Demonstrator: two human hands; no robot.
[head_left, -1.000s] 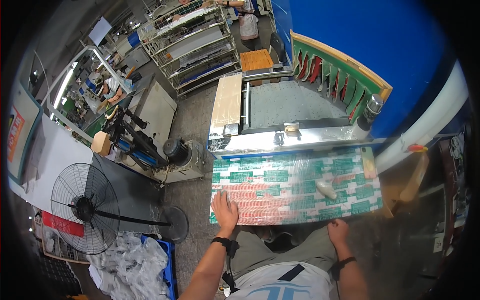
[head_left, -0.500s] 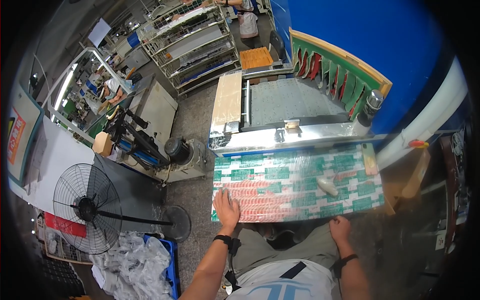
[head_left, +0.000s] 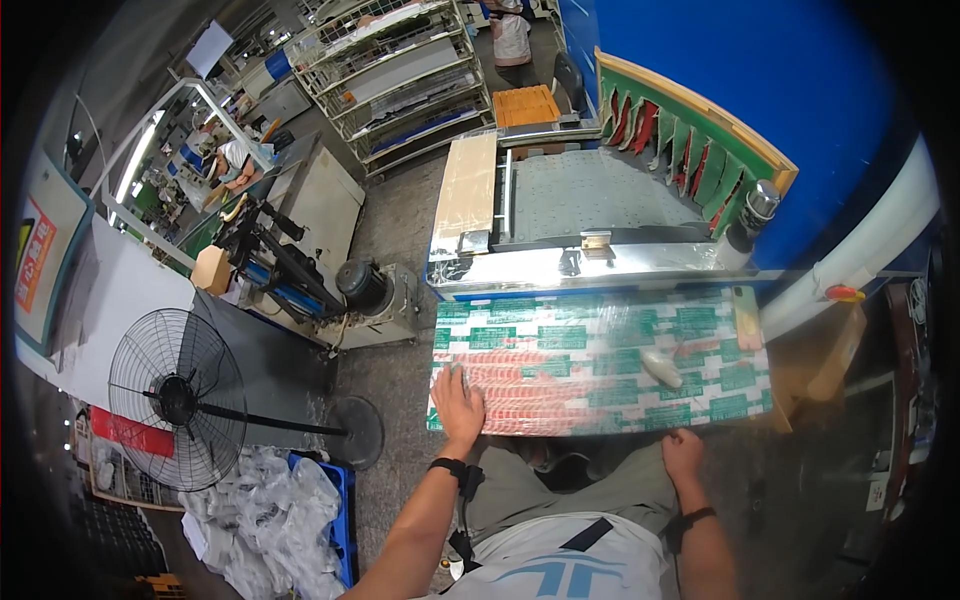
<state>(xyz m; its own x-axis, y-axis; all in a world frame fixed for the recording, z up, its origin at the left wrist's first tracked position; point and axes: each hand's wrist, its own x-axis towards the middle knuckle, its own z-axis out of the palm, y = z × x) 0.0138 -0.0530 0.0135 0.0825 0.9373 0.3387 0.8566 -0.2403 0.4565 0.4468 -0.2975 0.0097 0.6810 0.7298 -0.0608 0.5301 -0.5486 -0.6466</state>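
Observation:
My left hand point(head_left: 459, 405) lies flat near the left front corner of a worktable point(head_left: 600, 325), its fingers stretched out and apart. Green, white and red printed sheeting under shiny clear film covers the table top. My right hand point(head_left: 684, 453) rests by my thigh at the table's front edge, fingers curled in a loose fist with nothing visible in it. Ahead of it on the table lies a small pale rounded object point(head_left: 661, 368); its kind is unclear. A phone in a yellowish case point(head_left: 747, 318) lies at the far right corner.
Behind the table stands a machine with a grey bed point(head_left: 590, 200) and a metal front plate. A black stand fan point(head_left: 176, 400) is at left, beside a blue crate point(head_left: 345, 520) of clear plastic bags. A white pipe point(head_left: 860, 240) rises at right; wire shelves point(head_left: 390, 85) stand farther back.
The view has shifted slightly, so the surroundings sit a little farther right. Both hands keep nearly the same places, and nothing has been picked up or put down.

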